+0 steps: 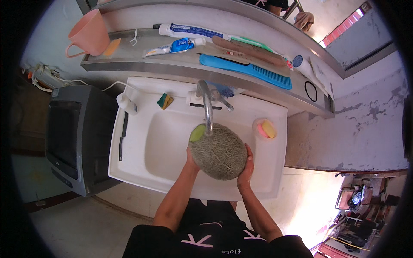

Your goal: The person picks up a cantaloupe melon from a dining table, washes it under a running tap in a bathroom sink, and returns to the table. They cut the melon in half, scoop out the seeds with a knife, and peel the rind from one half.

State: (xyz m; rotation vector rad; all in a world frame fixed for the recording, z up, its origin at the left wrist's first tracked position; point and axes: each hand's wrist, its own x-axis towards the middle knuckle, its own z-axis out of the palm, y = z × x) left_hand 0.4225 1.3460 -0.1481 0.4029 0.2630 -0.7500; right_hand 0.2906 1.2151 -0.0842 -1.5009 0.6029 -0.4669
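Observation:
A netted melon (222, 154) with a smooth green patch at its upper left is held over the white sink (161, 138), between my two hands. My left hand (192, 158) presses its left side and is partly hidden beneath it. On the lower right side of the melon lies my right hand (246, 167), fingers curled along the rind. The chrome faucet (208, 106) arches over the melon's top, its spout end overlapping the melon in view. Whether water runs cannot be told.
Around the basin stand a white bottle (126, 104), a sponge (165, 101), a knife (123, 135) and a soap dish with soap (267, 129). The metal shelf (135, 66) above holds a pink mug (90, 34), toothpaste tubes (184, 45) and a blue comb (245, 70).

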